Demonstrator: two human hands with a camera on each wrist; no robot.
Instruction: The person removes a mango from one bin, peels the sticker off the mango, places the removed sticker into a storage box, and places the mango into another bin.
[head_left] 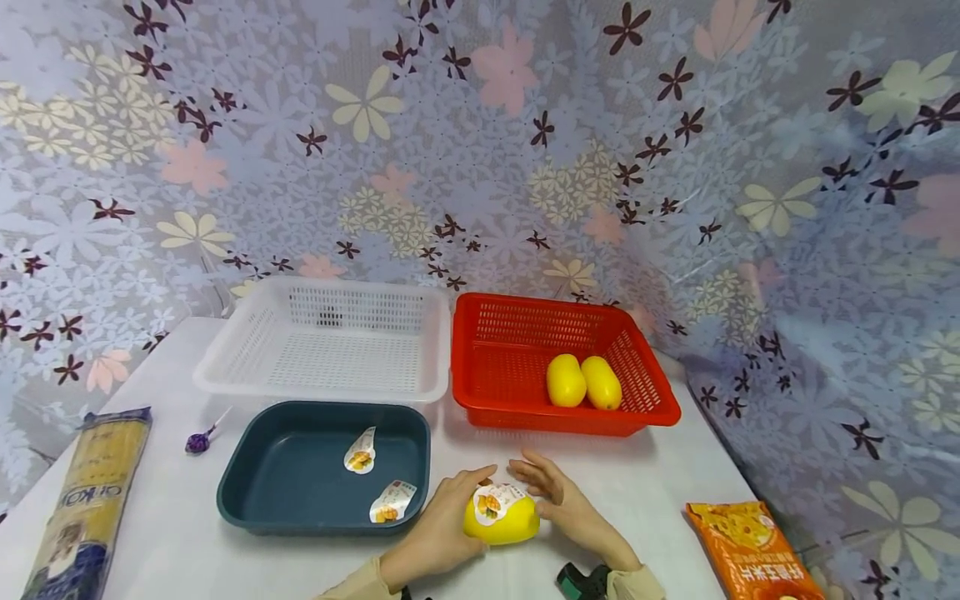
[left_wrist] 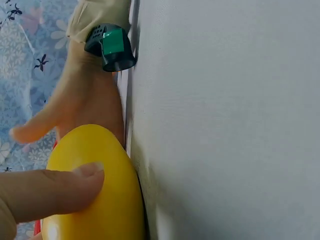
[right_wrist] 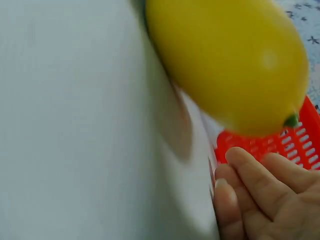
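Note:
A smooth yellow mango (head_left: 501, 525) with a picture label (head_left: 495, 503) on top lies on the white table in front of me. My left hand (head_left: 442, 521) holds it from the left, and in the left wrist view the thumb (left_wrist: 75, 192) presses on its skin. Just beyond its right side is my right hand (head_left: 566, 504), fingers loosely bent and holding nothing. The right wrist view shows a gap between those fingers (right_wrist: 255, 175) and the mango's green stem end (right_wrist: 291, 120). The left fingers behind the mango are mostly hidden.
A dark blue tray (head_left: 258, 527) with two similar labels stands at left. Behind are a white basket (head_left: 322, 392) and a red basket (head_left: 517, 415) with two yellow mangoes (head_left: 566, 381). Noodle pack (head_left: 90, 508) and lollipop (head_left: 198, 442) lie left, an orange snack bag (head_left: 753, 550) right.

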